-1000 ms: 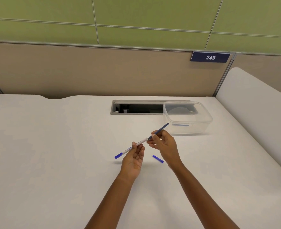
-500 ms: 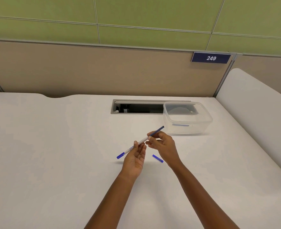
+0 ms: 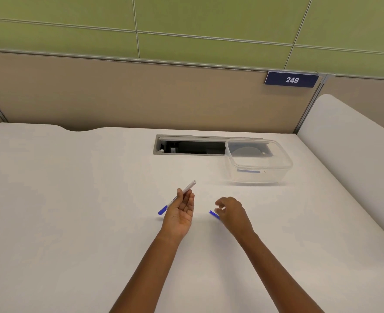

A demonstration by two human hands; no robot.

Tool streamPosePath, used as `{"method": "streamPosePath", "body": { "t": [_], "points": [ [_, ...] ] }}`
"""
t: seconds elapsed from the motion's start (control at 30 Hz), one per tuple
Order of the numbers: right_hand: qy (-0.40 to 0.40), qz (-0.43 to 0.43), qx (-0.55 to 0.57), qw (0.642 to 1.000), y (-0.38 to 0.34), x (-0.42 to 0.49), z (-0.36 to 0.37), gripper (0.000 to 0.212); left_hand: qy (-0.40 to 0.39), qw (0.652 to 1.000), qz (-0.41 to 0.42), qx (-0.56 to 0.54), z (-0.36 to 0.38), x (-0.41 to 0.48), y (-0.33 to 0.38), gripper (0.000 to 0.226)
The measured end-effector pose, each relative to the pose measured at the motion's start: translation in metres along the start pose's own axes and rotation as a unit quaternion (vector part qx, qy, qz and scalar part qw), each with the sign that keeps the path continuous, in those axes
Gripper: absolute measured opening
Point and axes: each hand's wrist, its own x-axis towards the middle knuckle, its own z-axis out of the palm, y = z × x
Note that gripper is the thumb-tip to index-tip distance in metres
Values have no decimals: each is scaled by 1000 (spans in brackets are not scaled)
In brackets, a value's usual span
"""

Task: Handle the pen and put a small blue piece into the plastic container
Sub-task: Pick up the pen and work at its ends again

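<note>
Parted since the half-second before: the two hands, formerly joined on the pen. The dark inner rod, then projecting from the barrel, was no longer seen.

Head view.
- Left hand (image 3: 179,213): palm up, pinched the white barrel of the pen (image 3: 187,188) between thumb and fingertips, blue end pointing down-left.
- Right hand (image 3: 232,212): fingers curled, just over the small blue piece (image 3: 213,214) lying on the desk (image 3: 73,199). Whether it held anything could not be told.
- Plastic container (image 3: 283,164): well apart at back right, a blue strip (image 3: 248,171) showing through its front wall.

Risks, as judged: the piece slipping from a hasty pinch and rolling off, or the barrel sliding out of so light a hold.

Surroundings: white desk, open cable hatch (image 3: 191,147), beige partition (image 3: 141,93), plate "249" (image 3: 291,80), green panels (image 3: 209,16) above.
</note>
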Motion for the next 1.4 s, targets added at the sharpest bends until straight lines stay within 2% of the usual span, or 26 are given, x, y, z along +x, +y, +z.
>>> {"method": "streamPosePath", "body": {
  "t": [0.13,0.37,0.57,0.63,0.77,0.97,1.4],
  "points": [
    [-37,38,-89,995,17,-9,11,22,8,1000,6,5,-2,1,2,16],
    [-12,43,-95,994,21,-13,13,14,11,1000,8,17,-5,2,2,17],
    [55,61,77,994,9,-14,-6,4,0,998,28,59,-6,5,3,15],
    [79,40,125,988,1,-15,-17,1,-1,997,36,71,-6,7,4,15],
    [101,-14,199,975,-18,-20,-36,6,4,996,44,77,-5,9,5,15],
    [139,-68,208,966,-32,-24,-45,9,5,994,59,97,-7,10,6,16],
    [134,-94,188,968,-34,-23,-38,11,-9,992,62,111,-6,9,3,15]
  ]
}}
